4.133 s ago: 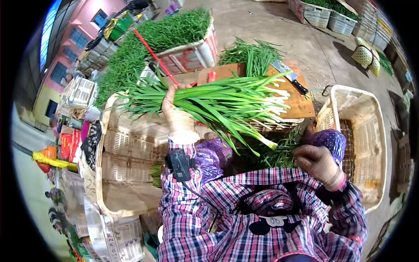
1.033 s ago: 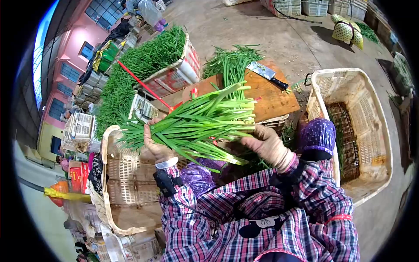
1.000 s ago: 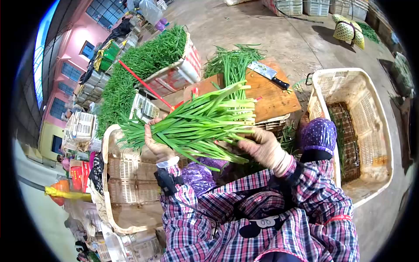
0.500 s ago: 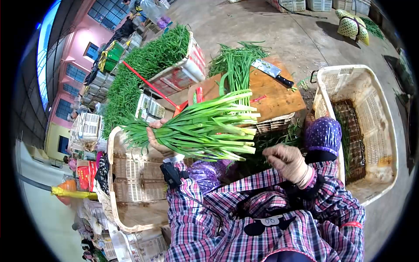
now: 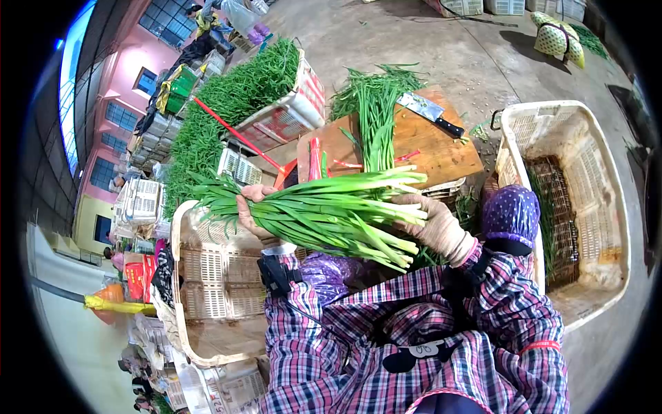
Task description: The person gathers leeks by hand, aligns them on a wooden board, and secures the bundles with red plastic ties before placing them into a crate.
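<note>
A bunch of Chinese chives [image 5: 331, 210] lies across my front, green leaf tips to the left and pale stem ends to the right. My left hand [image 5: 254, 212] is wrapped round its leafy part. At the stem ends, my right hand [image 5: 436, 226], in a pale glove, is closed about some of the stalks; part of its fingers is hidden by them. Just beyond, more chives [image 5: 376, 131] lie on a wooden board [image 5: 441, 155]. A cleaver [image 5: 431, 114] with a black handle rests on that board, near red ties [image 5: 315, 159].
An off-white plastic crate [image 5: 221, 345] stands at my left, and another crate [image 5: 607, 207] with some greens inside at my right. Past the board is a crate heaped with chives [image 5: 234, 103]. A red-handled tool [image 5: 238, 134] leans beside it. Other people sit far left.
My right hand has moved left and up onto the stem ends and closed on them. The bunch has tilted, its stalks spreading slightly. My left hand keeps its hold.
</note>
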Available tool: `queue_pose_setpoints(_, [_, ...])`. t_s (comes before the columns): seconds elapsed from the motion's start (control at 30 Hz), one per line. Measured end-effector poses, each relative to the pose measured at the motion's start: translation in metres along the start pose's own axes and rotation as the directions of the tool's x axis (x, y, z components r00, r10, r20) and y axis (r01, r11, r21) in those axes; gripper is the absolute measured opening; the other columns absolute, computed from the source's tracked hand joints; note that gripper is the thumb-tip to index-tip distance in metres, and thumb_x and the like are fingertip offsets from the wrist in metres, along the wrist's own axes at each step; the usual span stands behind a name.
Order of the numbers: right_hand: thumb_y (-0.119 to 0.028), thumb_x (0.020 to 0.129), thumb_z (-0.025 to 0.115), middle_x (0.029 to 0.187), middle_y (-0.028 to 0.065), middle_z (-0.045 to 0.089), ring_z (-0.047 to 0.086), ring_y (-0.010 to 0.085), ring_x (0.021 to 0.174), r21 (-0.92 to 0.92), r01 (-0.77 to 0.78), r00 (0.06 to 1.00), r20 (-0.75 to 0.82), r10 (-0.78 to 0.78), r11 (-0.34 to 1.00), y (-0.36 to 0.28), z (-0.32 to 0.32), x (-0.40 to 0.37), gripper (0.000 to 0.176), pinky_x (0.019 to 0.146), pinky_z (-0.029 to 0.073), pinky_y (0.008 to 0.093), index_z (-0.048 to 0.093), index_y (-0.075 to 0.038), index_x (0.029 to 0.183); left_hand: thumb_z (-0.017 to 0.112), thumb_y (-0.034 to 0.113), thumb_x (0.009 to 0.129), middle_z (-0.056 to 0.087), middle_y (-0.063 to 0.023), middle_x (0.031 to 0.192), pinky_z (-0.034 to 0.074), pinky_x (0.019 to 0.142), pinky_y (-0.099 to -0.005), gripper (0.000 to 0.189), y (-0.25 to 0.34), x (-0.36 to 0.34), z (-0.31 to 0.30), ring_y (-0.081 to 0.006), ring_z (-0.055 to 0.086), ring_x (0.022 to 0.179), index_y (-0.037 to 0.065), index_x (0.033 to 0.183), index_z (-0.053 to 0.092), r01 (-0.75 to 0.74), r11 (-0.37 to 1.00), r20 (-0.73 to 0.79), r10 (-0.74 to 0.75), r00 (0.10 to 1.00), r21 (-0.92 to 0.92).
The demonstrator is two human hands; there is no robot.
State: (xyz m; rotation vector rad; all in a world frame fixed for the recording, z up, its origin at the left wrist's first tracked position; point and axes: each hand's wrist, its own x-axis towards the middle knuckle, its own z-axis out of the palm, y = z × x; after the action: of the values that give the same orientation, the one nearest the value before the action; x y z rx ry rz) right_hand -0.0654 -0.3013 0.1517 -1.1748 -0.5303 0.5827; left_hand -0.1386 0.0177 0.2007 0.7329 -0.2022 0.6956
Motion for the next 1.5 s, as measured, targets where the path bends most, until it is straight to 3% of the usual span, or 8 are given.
queue_pose_setpoints(0.2, [-0.008, 0.088, 0.050, 0.109, 0.0184, 0.061, 0.061, 0.0272, 0.099, 0.502, -0.264, 0.964, 0.114, 0.239, 0.824, 0.023, -0.004, 0.010, 0.025, 0.090, 0.051, 0.0378, 0.060, 0.006, 0.106, 0.054, 0.029, 0.090, 0.041, 0.0029, 0.075, 0.044, 0.082, -0.0316, 0.018, 0.001, 0.003, 0.005, -0.0128, 0.045, 0.071, 0.013, 0.087, 0.046, 0.117, 0.953, 0.122, -0.086, 0.989, -0.278])
queue_pose_setpoints(0.57, [-0.002, 0.079, 0.069, 0.107, 0.0046, 0.063, 0.059, 0.0132, 0.091, 0.409, -0.120, 0.982, 0.181, 0.049, 0.905, 0.031, 0.006, 0.016, 0.041, 0.082, 0.052, 0.0299, 0.054, -0.004, 0.117, 0.056, 0.020, 0.088, 0.035, 0.0069, 0.074, 0.042, 0.080, -0.0329, 0.017, 0.006, 0.000, 0.012, -0.0079, 0.040, 0.067, 0.017, 0.081, 0.040, 0.202, 0.874, 0.254, -0.095, 0.963, -0.441])
queue_pose_setpoints(0.7, [0.002, 0.079, 0.065, 0.109, 0.0121, 0.062, 0.061, 0.0204, 0.096, 0.794, -0.292, 0.954, 0.281, 0.104, 0.533, 0.030, 0.005, 0.020, 0.046, 0.084, 0.053, 0.0332, 0.050, -0.001, 0.122, 0.055, 0.020, 0.087, 0.036, 0.0063, 0.073, 0.040, 0.073, -0.0308, 0.017, 0.009, -0.003, 0.009, -0.0079, 0.040, 0.066, 0.016, 0.083, 0.039, 0.096, 0.903, 0.085, -0.066, 0.994, -0.419])
queue_pose_setpoints(0.77, [0.000, 0.079, 0.066, 0.102, 0.0097, 0.064, 0.061, 0.0180, 0.092, 0.550, -0.184, 0.970, 0.236, 0.060, 0.815, 0.016, 0.011, 0.015, 0.043, 0.081, 0.053, 0.0307, 0.053, -0.002, 0.120, 0.055, 0.021, 0.087, 0.036, 0.0061, 0.074, 0.038, 0.070, -0.0296, 0.017, 0.011, -0.001, 0.003, -0.0085, 0.041, 0.067, 0.016, 0.083, 0.039, -0.055, 0.987, 0.136, 0.034, 0.990, 0.153])
queue_pose_setpoints(1.13, [-0.005, 0.082, 0.066, 0.095, 0.0060, 0.062, 0.058, 0.0149, 0.089, -0.088, -0.098, 0.874, 0.469, 0.128, 0.991, -0.018, -0.046, -0.012, 0.013, 0.079, 0.047, 0.0272, 0.066, -0.001, 0.094, 0.054, 0.014, 0.085, 0.033, 0.0073, 0.073, 0.040, 0.085, -0.0316, 0.018, 0.040, 0.023, 0.027, -0.0086, 0.037, 0.068, 0.017, 0.079, 0.038, 0.087, 0.863, 0.274, 0.061, 0.960, -0.498])
queue_pose_setpoints(1.23, [-0.008, 0.077, 0.068, 0.086, 0.0070, 0.064, 0.062, 0.0188, 0.083, -0.549, -0.019, 0.816, 0.474, 0.330, 0.836, -0.025, -0.075, -0.023, 0.013, 0.072, 0.050, 0.0295, 0.069, -0.005, 0.089, 0.055, 0.011, 0.084, 0.031, 0.0084, 0.070, 0.039, 0.085, -0.0326, 0.021, 0.068, 0.028, 0.020, -0.0083, 0.036, 0.064, 0.018, 0.076, 0.037, 0.104, 0.916, 0.280, 0.009, 0.960, -0.387])
queue_pose_setpoints(1.37, [-0.024, 0.076, 0.060, 0.088, 0.0076, 0.066, 0.063, 0.0244, 0.084, -0.886, 0.446, 0.764, 0.303, 0.569, -0.127, -0.007, -0.109, -0.038, 0.018, 0.070, 0.050, 0.0379, 0.070, -0.012, 0.085, 0.063, 0.007, 0.078, 0.031, 0.0084, 0.068, 0.040, 0.082, -0.0325, 0.029, 0.104, 0.033, 0.015, -0.0082, 0.035, 0.061, 0.018, 0.072, 0.036, 0.141, 0.932, 0.244, -0.060, 0.968, -0.334])
queue_pose_setpoints(1.5, [-0.025, 0.073, 0.069, 0.119, 0.0126, 0.055, 0.054, 0.0320, 0.106, -0.909, 0.382, 0.842, 0.418, 0.342, 0.170, -0.039, -0.074, -0.023, 0.056, 0.086, 0.045, 0.0423, 0.050, -0.013, 0.124, 0.068, 0.004, 0.071, 0.030, 0.0081, 0.065, 0.040, 0.078, -0.0313, 0.035, 0.108, 0.027, 0.020, -0.0087, 0.036, 0.059, 0.018, 0.067, 0.036, 0.112, 0.929, 0.164, -0.056, 0.985, -0.352])
